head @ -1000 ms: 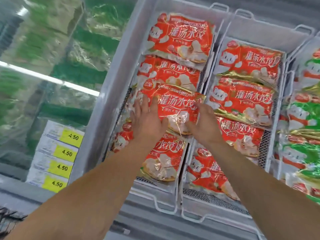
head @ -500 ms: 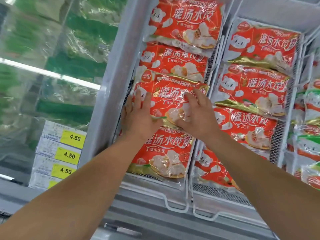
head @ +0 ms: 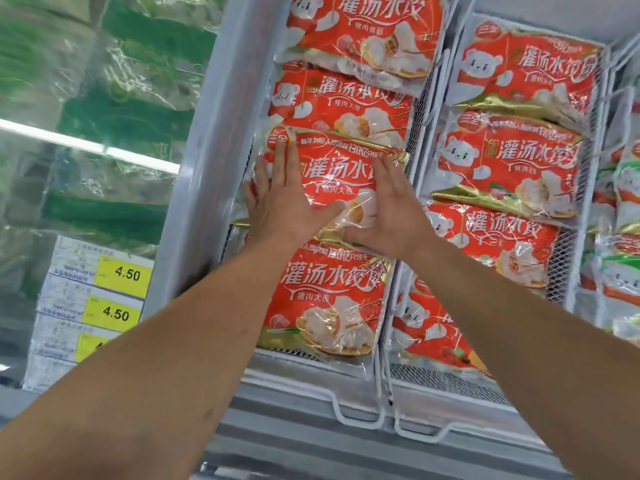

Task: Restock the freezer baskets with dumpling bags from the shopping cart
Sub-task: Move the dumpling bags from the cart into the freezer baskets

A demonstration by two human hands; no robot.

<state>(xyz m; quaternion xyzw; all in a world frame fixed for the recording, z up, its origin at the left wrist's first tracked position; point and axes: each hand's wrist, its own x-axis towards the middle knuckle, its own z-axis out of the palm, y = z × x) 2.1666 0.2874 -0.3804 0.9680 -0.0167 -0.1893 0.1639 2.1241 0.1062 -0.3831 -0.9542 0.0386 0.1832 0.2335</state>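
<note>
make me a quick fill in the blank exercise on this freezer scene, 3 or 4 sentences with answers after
1. Both hands, the left hand and the right hand, press flat on a ____ dumpling bag.
2. That bag lies in the ____ of the two wire baskets with red bags.
3. Each readable yellow price tag shows ____.
4. The bags in the rightmost basket carry ____ as well as red.

Answers: red; left; 4.50; green
</note>
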